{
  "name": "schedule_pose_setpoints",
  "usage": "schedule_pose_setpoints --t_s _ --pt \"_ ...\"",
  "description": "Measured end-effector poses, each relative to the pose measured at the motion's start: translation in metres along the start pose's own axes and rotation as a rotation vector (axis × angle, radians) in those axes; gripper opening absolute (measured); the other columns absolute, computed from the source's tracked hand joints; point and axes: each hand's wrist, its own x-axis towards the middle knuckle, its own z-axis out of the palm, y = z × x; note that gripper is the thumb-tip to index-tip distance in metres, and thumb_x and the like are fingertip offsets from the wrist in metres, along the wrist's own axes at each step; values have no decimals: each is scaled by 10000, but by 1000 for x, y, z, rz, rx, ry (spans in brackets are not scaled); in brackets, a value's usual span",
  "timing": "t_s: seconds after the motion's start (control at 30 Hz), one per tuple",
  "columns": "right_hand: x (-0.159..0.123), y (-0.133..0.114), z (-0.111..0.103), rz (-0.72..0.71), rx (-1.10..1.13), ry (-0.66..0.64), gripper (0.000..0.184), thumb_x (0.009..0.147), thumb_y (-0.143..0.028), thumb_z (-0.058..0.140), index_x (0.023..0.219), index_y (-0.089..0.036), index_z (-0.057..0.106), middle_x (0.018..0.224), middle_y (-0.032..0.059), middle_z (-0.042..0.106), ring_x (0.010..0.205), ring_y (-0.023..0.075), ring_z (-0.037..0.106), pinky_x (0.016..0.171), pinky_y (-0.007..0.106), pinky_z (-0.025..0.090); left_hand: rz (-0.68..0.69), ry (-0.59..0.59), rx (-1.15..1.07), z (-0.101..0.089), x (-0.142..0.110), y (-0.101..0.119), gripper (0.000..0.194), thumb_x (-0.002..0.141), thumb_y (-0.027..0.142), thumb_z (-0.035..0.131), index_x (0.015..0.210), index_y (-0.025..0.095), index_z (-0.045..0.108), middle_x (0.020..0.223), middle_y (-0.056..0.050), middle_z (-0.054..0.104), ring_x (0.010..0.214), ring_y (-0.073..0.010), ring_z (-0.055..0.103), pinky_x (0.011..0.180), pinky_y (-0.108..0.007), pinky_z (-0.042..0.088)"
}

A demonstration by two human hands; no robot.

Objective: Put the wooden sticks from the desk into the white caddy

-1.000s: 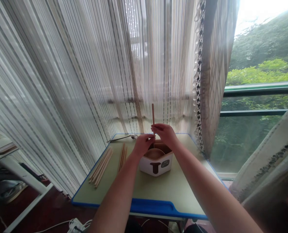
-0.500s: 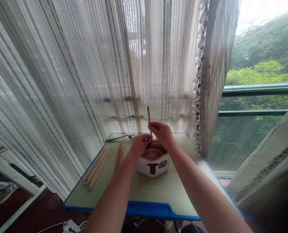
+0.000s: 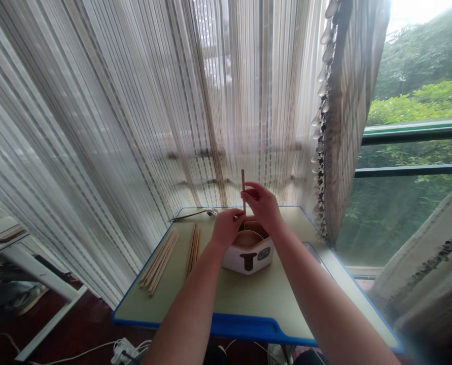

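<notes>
One brown chopstick [image 3: 243, 179] stands nearly upright above the back of a white organizer box [image 3: 234, 257] with a brown inside divided into compartments. My right hand [image 3: 264, 204] pinches it around the middle, thumb and fingers closed. Lower down, the fingertips of my left hand [image 3: 226, 229] close on the stick's bottom part, over the box's left rear side. Whether its lower tip is inside a compartment is hidden by my fingers. On the table to the left lie a pale bundle of chopsticks [image 3: 159, 262] and a smaller, darker bundle of chopsticks [image 3: 193, 248], partly behind my left forearm.
The small table [image 3: 248, 299] has a blue edge. Long-handled metal utensils [image 3: 191, 215] lie at its back left. A flat transparent object [image 3: 312, 252] rests right of the box. Striped curtains [image 3: 134, 101] hang behind; a power strip [image 3: 126, 351] sits on the floor.
The view has shifted, so the table and box appear farther right. The chopstick is now more upright, and both hands still hold it over the box.
</notes>
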Motion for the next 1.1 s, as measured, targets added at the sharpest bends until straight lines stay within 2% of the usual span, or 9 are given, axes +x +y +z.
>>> schedule_pose_setpoints --t_s 0.17,0.37,0.47,0.6,0.8,1.0,1.1 --pt "-2 2 -1 5 30 11 176 709 -302 585 842 -194 620 767 33 670 730 159 628 687 285 499 -48 4 -51 0 1 1 185 744 268 582 883 205 688 838 -26 688 712 -144 588 682 -265 438" --pt "-2 2 -2 10 104 -3 281 719 -335 582 968 -206 607 814 34 671 750 151 631 689 283 511 -12 -15 -100 3 3 -3 194 764 261 551 895 223 689 866 -17 690 787 -153 598 729 -267 444" --pt "1 1 -1 14 126 -26 270 715 -327 582 948 -199 629 816 35 676 765 155 633 704 289 514 12 -17 -66 4 3 -5 181 751 238 560 871 220 694 861 -18 689 797 -156 593 737 -267 439" --pt "2 1 1 32 74 -25 194 693 -285 595 850 -189 658 787 30 683 754 157 634 715 293 510 -25 -4 -69 3 2 -6 200 755 267 559 899 209 686 835 -22 685 696 -141 577 684 -265 441" --pt "0 7 0 28 11 -18 191 700 -275 584 848 -188 665 778 30 682 736 159 630 695 287 500 1 -1 -76 2 3 -3 185 759 232 553 876 210 695 846 -28 689 768 -152 590 724 -267 435" --pt "-2 14 -2 7 -89 -66 172 694 -275 587 819 -186 664 742 21 671 702 152 621 654 267 486 -57 -23 -54 -2 3 1 202 759 255 555 896 194 689 784 -25 683 655 -125 567 654 -245 430" --pt "-4 12 -2 5 -115 -75 178 693 -284 590 814 -176 664 737 27 668 701 151 619 649 262 482 -31 -28 -86 -2 4 0 215 776 263 534 909 188 686 799 -28 686 686 -127 580 661 -238 429"
